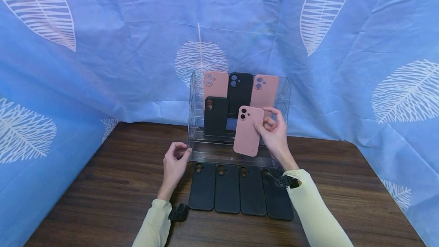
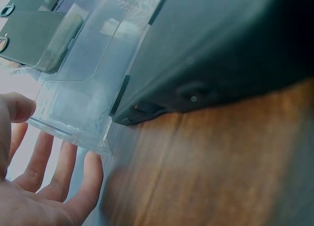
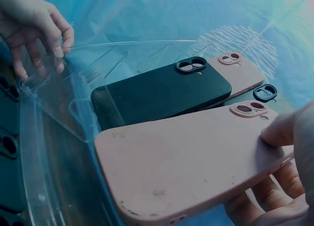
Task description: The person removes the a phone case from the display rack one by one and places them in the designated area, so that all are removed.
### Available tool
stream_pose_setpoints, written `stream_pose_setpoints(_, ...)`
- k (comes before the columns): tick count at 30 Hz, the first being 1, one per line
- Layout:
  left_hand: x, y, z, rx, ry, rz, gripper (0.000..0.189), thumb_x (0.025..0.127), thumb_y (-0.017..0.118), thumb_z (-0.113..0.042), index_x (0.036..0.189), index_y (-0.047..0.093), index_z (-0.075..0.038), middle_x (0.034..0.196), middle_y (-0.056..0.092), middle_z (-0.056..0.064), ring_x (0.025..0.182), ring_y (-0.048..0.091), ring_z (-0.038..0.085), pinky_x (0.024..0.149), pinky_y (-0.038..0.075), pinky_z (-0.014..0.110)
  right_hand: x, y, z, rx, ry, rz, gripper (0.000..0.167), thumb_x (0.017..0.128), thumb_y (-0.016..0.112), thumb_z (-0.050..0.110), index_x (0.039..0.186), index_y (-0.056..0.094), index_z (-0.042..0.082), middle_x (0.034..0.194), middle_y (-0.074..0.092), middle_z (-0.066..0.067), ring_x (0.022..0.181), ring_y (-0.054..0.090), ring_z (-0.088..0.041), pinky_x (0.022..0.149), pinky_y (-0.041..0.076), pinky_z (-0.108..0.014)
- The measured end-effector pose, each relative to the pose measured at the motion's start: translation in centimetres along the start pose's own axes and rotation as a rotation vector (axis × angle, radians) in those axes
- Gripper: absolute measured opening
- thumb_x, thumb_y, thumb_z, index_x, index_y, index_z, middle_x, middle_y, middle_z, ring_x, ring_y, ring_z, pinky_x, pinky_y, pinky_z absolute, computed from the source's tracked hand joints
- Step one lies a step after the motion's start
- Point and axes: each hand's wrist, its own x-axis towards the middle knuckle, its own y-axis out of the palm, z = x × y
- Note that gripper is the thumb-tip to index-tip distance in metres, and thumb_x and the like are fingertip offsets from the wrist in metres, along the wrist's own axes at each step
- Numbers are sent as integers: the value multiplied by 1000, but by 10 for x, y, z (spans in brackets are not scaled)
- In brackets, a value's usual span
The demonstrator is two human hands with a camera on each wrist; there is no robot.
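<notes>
My right hand (image 1: 276, 137) pinches a pink phone case (image 1: 247, 137) along its right edge, thumb on the back face. The case tilts in front of a clear tiered display stand (image 1: 212, 156); whether it touches a tier cannot be told. At the stand's front left corner, my left hand (image 1: 175, 164) grips the side panel between thumb and fingers. A black case (image 1: 216, 117) stands upright in the middle tier. Behind it, the upper tier holds a pink case (image 1: 216, 79), a black case (image 1: 241, 90) and another pink case (image 1: 265, 90).
Several black phone cases (image 1: 228, 190) lie in a row on the dark wooden table (image 1: 116, 178), just before the stand. My right forearm passes over the rightmost one. A blue leaf-patterned cloth (image 1: 147, 68) hangs behind the table and at both sides.
</notes>
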Motion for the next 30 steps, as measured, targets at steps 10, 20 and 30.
stream_pose_setpoints(10,1,1,1,-7,7,-2,18,96,71,-21,110,64,-11,117,70,11,105,71,30,86,57,38,-25,-9,-3,-12,53,49,57,94,62,-9,144,39,6,94,72,8,82,75,-5,72,62,-24)
stream_pose_setpoints(20,1,0,1,-7,9,-3,17,96,71,-20,109,64,-11,116,70,11,103,72,30,82,56,33,-48,-20,-6,-20,73,75,55,95,64,-7,143,40,3,94,72,8,84,75,-5,72,62,-24)
stream_pose_setpoints(30,1,0,1,-15,4,9,17,97,70,-21,110,64,-12,117,70,11,104,71,30,83,58,34,-60,-29,-10,-25,75,69,54,93,65,-8,142,43,-1,91,71,7,82,74,-4,70,61,-23)
